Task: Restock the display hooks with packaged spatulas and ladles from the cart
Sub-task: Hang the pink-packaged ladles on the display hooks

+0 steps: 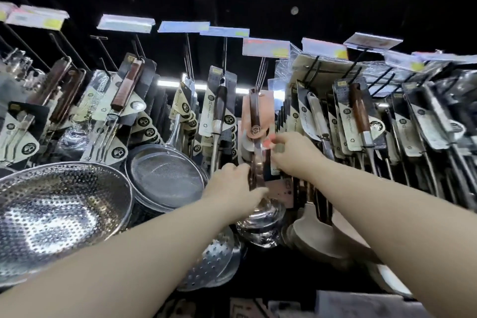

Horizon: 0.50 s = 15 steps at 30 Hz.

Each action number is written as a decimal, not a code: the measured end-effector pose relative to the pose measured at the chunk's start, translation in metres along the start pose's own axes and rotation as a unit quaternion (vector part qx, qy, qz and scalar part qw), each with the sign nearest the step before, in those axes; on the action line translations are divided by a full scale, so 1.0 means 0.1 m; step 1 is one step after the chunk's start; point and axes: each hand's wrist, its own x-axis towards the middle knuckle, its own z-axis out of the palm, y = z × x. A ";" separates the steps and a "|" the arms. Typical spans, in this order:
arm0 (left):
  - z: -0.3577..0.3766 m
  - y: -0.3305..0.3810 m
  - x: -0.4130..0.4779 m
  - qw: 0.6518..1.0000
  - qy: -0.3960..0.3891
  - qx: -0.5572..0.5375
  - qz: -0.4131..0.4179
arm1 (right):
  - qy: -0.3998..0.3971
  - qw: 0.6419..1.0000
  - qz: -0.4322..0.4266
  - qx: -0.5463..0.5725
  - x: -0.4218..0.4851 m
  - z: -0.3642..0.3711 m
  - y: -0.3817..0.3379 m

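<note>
A packaged ladle point(256, 121) with a dark handle and a pink backing card marked 304 hangs from a wire display hook point(261, 70) in the middle of the wall. My left hand point(236, 183) grips its steel shaft low down, just above the shiny bowl point(260, 222). My right hand point(289, 152) pinches the lower edge of the pink card beside the shaft. Rows of packaged spatulas point(358, 116) and ladles point(219, 108) hang on neighbouring hooks on both sides. The cart is out of sight.
Large perforated steel strainers point(59, 204) and a mesh skimmer point(165, 175) hang at lower left. Price-tag holders point(265, 46) jut out above the hooks. Pale spatula heads point(315, 232) hang below my right forearm. A grey carton edge point(361, 302) shows at the bottom.
</note>
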 end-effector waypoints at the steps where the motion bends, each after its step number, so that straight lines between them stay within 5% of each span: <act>1: 0.01 0.01 -0.04 0.999 0.014 0.029 0.012 | 0.003 0.999 -0.003 -0.039 -0.10 -0.07 0.04; 7: 0.17 0.28 -0.33 0.989 0.085 0.090 0.084 | -0.049 0.957 -0.008 -0.286 -0.86 -0.68 0.44; 15: 0.29 1.42 -0.98 0.981 0.081 0.023 0.172 | -0.134 0.905 0.099 -0.391 -2.23 -1.76 1.12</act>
